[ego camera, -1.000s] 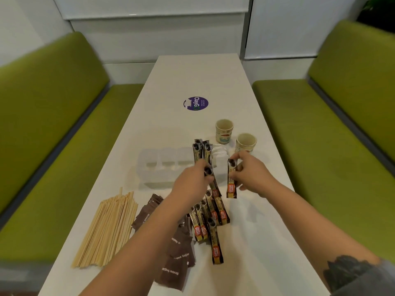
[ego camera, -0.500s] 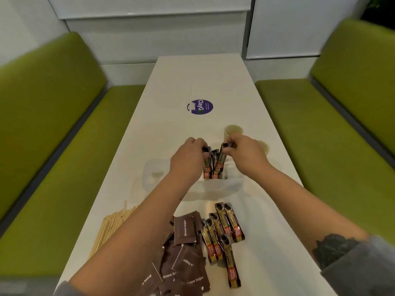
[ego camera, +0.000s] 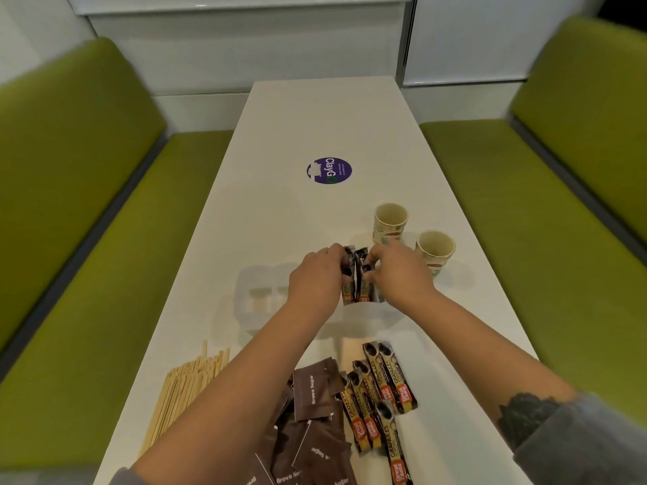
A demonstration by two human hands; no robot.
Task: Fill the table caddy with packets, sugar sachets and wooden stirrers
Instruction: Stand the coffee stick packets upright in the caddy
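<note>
Both hands are at the white table caddy [ego camera: 259, 302], which sits mid-table toward the right long edge, and both are working the same bunch of coffee granule sticks [ego camera: 360, 288] standing upright in its right-hand compartment. The left hand [ego camera: 315, 281] grasps the bunch from the left with fingers curled over the tops, and the right hand [ego camera: 399, 274] pinches it from the right; squeezing from both sides looks meant to gather the sticks and keep them vertical so they drop down into the slot together instead of splaying. The caddy's left compartments are visible past the left wrist, and they appear not yet filled, though the pale plastic makes that hard to read. The rest of the supplies are laid out along the near edge, within easy reach and sorted by kind: more granule sticks [ego camera: 381, 393] lying flat just right of centre, a loose heap of brown sugar sachets [ego camera: 315, 421] beside them on the left and partly under the left forearm, and a fan of wooden stirrers [ego camera: 182, 390] at the near left edge. Two paper cups [ego camera: 390, 220] stand upright just beyond the caddy by the right edge, touching nothing. A purple round sticker [ego camera: 329, 170] marks the table [ego camera: 315, 117] farther out. By my reading the first load is being seated, with sachets and stirrers still to go.
</note>
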